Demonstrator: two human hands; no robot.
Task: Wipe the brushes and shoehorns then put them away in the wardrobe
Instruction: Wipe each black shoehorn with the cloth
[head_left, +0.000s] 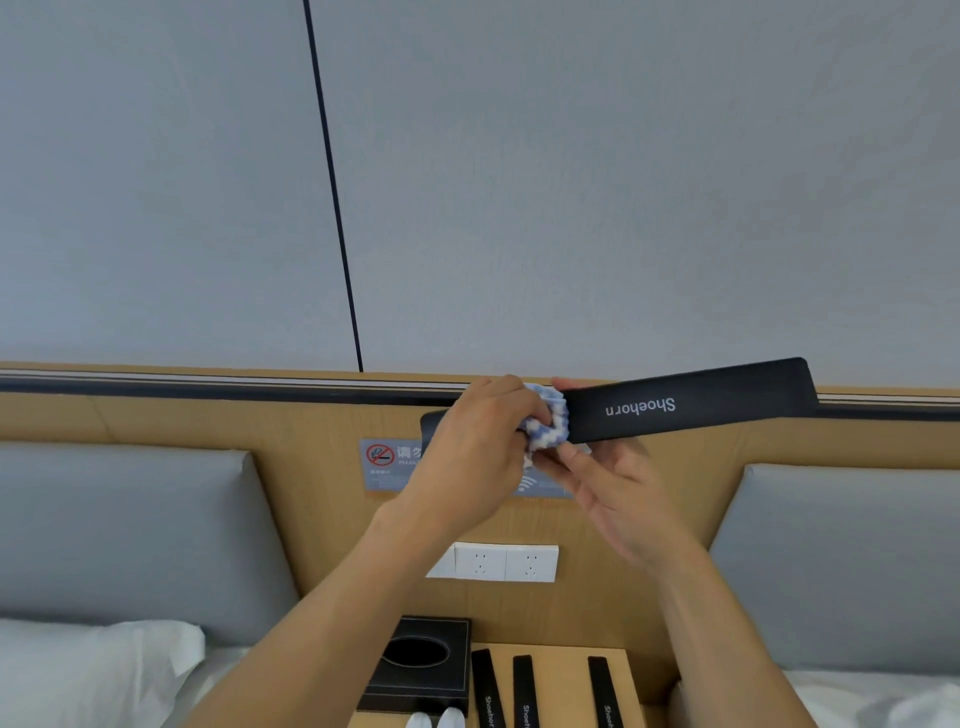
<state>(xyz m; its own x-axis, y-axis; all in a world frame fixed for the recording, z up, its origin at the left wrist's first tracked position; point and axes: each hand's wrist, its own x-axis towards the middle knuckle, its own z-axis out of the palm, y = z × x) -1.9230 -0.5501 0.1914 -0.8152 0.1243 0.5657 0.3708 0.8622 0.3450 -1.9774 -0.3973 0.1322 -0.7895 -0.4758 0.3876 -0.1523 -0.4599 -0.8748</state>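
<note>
A long black shoehorn (691, 400), printed "Shoehorn" in white, is held up level in front of the wooden headboard. My left hand (478, 441) grips a blue-and-white cloth (548, 418) wrapped round the shoehorn's left part. My right hand (608, 491) holds the shoehorn from below, fingers against its underside beside the cloth. Three more black shoehorns (488, 686) (523, 691) (602, 691) lie side by side on the wooden nightstand (558, 675) below.
A black tissue box (421, 662) stands at the nightstand's left. White wall sockets (506, 561) and a grey no-smoking sign (389, 462) sit on the headboard panel. Grey padded headboards (130, 530) and white bedding (88, 670) flank both sides.
</note>
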